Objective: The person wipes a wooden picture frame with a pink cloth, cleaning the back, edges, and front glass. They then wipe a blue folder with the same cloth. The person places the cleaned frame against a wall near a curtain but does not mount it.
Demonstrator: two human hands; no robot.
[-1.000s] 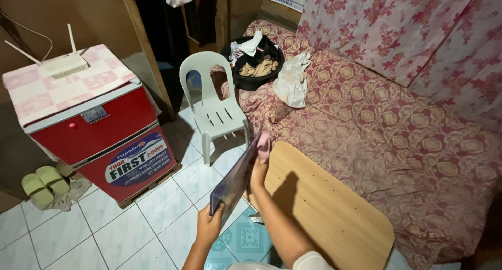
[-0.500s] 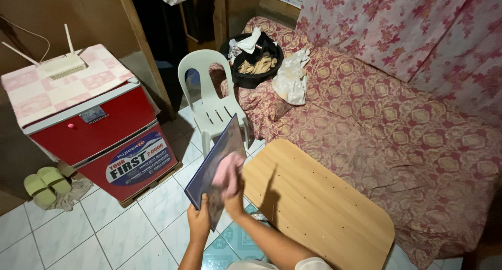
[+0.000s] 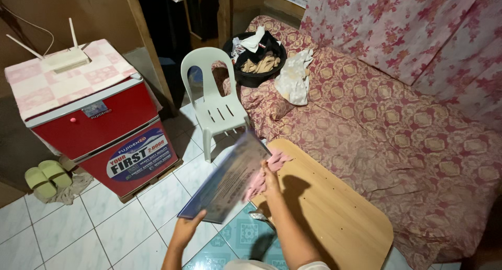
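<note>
- At the far left of the frame we see a pair of pale green slippers (image 3: pixel 46 177) lying on a grey rag on the white tiled floor (image 3: pixel 110 223).
- Next to them stands a small red fridge (image 3: pixel 104 139), its top covered with a pink checked cloth, and a white router (image 3: pixel 64 58) with antennas sits on it.
- In the lower middle, our left hand (image 3: pixel 185 230) is closed around the bottom corner of a flat framed sheet (image 3: pixel 227 178), which it holds tilted, above the floor.
- Just right of it, our right hand (image 3: pixel 269 178) presses a pink cloth (image 3: pixel 264 173) against the sheet's face; the fingers are curled on the cloth, the forearm rising from the bottom edge.
- Behind stands a white plastic chair (image 3: pixel 217 102).
- In the upper middle, a black basin (image 3: pixel 256 58) on the bed holds crumpled clothes, white and tan.
- At the lower right lies a wooden board (image 3: pixel 334 217), beside the floral bed cover (image 3: pixel 418 134).
</note>
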